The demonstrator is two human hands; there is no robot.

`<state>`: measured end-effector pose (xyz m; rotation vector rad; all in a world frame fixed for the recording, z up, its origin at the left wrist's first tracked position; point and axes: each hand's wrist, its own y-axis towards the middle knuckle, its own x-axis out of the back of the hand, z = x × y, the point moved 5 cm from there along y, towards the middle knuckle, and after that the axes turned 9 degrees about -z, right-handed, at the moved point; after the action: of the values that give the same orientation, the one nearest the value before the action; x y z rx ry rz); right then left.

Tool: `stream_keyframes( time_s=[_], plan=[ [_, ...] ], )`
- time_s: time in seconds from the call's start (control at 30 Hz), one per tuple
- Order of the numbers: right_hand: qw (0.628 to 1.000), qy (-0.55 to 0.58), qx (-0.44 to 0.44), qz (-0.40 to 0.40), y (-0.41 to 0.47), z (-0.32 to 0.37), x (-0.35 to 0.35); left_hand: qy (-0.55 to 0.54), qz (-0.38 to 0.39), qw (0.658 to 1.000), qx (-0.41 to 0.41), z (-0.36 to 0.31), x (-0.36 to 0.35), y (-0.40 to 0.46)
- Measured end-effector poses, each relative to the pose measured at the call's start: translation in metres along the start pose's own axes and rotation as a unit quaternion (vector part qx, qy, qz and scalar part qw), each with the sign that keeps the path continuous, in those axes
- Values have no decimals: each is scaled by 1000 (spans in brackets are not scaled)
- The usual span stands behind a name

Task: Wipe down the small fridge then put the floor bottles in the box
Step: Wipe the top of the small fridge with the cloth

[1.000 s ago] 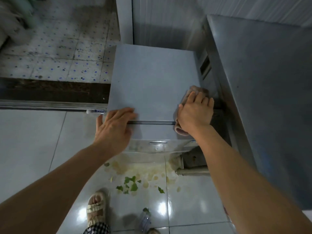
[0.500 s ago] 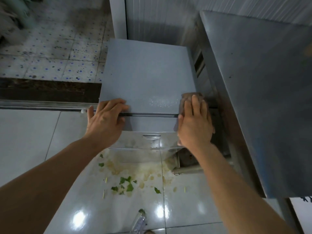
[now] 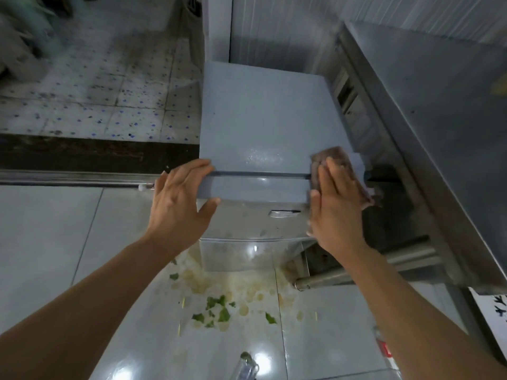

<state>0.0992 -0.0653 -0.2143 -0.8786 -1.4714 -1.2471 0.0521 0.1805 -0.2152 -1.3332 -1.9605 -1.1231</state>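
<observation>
Pressing flat: right-hand fingers (image 3: pixel 333 171) are straight and close together, laid on the brown rectangular wiping cloth (image 3: pixel 329 157) at the front right corner of the small grey-blue box-shaped fridge (image 3: pixel 260 119), centre of frame. Nothing is curled round the cloth as far as I can see; the right hand (image 3: pixel 337 204) pushes it down by palm and finger pressure, thumb out to the left along the door's top edge. My read is that the flat hand spreads load so the cloth drags evenly over the seam between lid and door.

Left-hand fingers (image 3: pixel 192 171) lie over the fridge's front left corner, thumb under at the door face, so the left hand (image 3: pixel 178 204) holds the corner in a loose clamp. I judge that's bracing: it keeps the light cabinet from sliding while the other hand scrubs.

A wet sheen sits on the top just left of the cloth. Door front below looks streaked, likely not wiped yet.

One clear plastic bottle (image 3: pixel 248 366) lies on the glossy white floor tiles (image 3: pixel 55 242) at bottom centre; another bottle with a red label (image 3: pixel 384 346) shows at lower right, partly hidden by my forearm. No box in view. Green leaf scraps and yellowish spill (image 3: pixel 219 311) sit in front of the fridge. Stainless steel counter (image 3: pixel 439 133) fills the right side.
</observation>
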Motion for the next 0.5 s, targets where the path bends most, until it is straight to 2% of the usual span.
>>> stream_keyframes(
  time_s=[0.13, 0.23, 0.33, 0.4, 0.5],
  plan=[
    [986, 145, 5, -78, -4, 79, 5, -70, -5, 997, 19, 5, 0, 2],
    [976, 175, 110, -64, -7, 105, 7, -86, 15, 996, 13, 8, -1, -3],
    [968, 152, 197, -46, -8, 86, 6, -95, -11, 995, 33, 18, -2, -13],
    [977, 109, 170, -71, -11, 49, 3, -93, -52, 994, 40, 25, -4, -20],
    [986, 50, 71, -145, -17, -5, -1, -96, -108, 989, 13, 29, -11, -31]
  ],
)
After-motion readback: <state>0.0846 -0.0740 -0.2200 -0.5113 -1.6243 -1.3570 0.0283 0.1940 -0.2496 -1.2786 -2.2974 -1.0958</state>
